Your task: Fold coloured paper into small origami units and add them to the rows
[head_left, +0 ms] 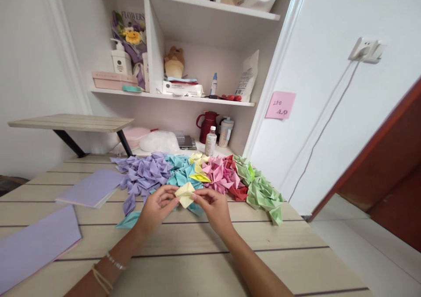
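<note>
Between my two hands is a small pale yellow piece of folded paper, held up above the table with one corner pointing down. My left hand pinches its left corner between thumb and fingers. On the opposite corner, my right hand has a like pinch. Just behind the hands lies a long heap of folded paper pieces: purple pieces, blue pieces, yellow pieces, pink pieces, red pieces and green pieces. A single blue piece lies left of my left wrist.
Two stacks of purple paper, a nearer stack and a farther stack, lie on the slatted table. A small raised stand is at the back left. Behind the heap stand a bottle and a red jug.
</note>
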`<action>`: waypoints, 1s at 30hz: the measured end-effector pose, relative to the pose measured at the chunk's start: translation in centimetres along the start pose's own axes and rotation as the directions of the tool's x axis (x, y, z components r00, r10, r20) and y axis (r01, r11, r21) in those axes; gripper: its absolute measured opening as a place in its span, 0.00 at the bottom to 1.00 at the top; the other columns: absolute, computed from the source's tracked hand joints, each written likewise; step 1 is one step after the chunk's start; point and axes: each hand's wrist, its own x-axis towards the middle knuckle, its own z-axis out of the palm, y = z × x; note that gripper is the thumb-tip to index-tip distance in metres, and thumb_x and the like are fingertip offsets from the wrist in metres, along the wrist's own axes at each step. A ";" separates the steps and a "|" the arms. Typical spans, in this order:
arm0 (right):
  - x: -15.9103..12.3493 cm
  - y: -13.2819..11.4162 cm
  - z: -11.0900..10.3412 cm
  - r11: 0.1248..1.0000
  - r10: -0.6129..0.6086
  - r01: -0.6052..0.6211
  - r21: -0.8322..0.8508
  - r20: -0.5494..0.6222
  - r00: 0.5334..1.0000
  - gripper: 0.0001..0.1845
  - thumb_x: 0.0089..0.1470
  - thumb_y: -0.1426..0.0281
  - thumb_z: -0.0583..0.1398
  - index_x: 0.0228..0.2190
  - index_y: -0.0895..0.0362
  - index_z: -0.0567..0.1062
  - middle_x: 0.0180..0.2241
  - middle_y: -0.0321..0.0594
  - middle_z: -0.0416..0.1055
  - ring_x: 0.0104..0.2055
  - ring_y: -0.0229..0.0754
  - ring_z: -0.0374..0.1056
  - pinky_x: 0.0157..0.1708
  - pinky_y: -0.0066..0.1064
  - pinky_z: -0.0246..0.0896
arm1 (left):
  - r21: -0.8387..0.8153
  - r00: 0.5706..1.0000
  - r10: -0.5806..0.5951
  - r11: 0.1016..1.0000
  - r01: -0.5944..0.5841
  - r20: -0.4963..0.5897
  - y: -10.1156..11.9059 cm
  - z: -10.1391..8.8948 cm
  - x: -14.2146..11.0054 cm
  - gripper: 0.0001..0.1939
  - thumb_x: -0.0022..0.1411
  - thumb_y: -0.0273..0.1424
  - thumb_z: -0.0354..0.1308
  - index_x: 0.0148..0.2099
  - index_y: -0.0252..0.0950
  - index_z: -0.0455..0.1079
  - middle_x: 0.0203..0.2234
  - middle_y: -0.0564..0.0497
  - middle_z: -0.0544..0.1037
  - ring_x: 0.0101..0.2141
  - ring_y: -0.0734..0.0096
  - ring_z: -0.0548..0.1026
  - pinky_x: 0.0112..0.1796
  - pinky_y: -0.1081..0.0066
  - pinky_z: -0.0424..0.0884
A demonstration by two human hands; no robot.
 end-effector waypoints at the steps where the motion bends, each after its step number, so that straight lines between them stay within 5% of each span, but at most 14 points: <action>1: 0.0 0.0 0.0 1.000 -0.005 0.005 -0.010 0.006 1.000 0.12 0.41 0.63 0.64 0.28 0.58 0.78 0.30 0.44 0.76 0.31 0.44 0.71 0.33 0.34 0.68 | 0.000 1.000 0.015 1.000 -0.015 -0.016 0.0 0.0 0.0 0.16 0.47 0.32 0.63 0.39 0.34 0.68 0.32 0.48 0.76 0.32 0.68 0.75 0.34 0.71 0.73; 12: 0.3 -0.2 -0.2 0.946 0.181 -0.203 0.251 0.111 0.977 0.14 0.37 0.62 0.67 0.25 0.60 0.75 0.24 0.37 0.73 0.26 0.37 0.69 0.30 0.29 0.66 | 0.008 0.994 -0.082 0.997 0.081 0.077 0.3 -0.4 0.2 0.09 0.45 0.34 0.64 0.28 0.33 0.75 0.24 0.48 0.79 0.27 0.66 0.76 0.32 0.71 0.73; 20: 0.0 -0.1 0.1 0.965 0.141 -0.167 0.202 0.137 0.981 0.18 0.40 0.62 0.65 0.34 0.57 0.76 0.25 0.38 0.74 0.28 0.40 0.70 0.31 0.32 0.67 | -0.068 0.996 -0.074 0.995 0.077 0.047 1.0 0.3 0.0 0.13 0.48 0.35 0.61 0.37 0.35 0.69 0.21 0.52 0.76 0.23 0.69 0.75 0.28 0.71 0.73; 24: -0.1 0.2 0.2 0.981 0.142 -0.156 0.118 0.121 0.982 0.16 0.42 0.59 0.63 0.28 0.59 0.77 0.23 0.40 0.74 0.27 0.42 0.69 0.29 0.33 0.67 | 0.039 0.998 -0.032 0.999 0.030 0.054 0.4 0.4 -0.3 0.08 0.49 0.34 0.60 0.31 0.35 0.72 0.24 0.49 0.78 0.28 0.67 0.76 0.30 0.71 0.73; 30: -0.1 0.1 0.1 0.973 0.126 -0.137 0.186 0.069 0.990 0.14 0.40 0.62 0.65 0.29 0.59 0.75 0.22 0.37 0.72 0.25 0.38 0.69 0.28 0.30 0.67 | -0.055 0.984 -0.149 0.986 0.155 0.103 -0.3 0.6 -0.2 0.18 0.39 0.30 0.67 0.36 0.32 0.72 0.29 0.46 0.79 0.30 0.64 0.77 0.34 0.67 0.73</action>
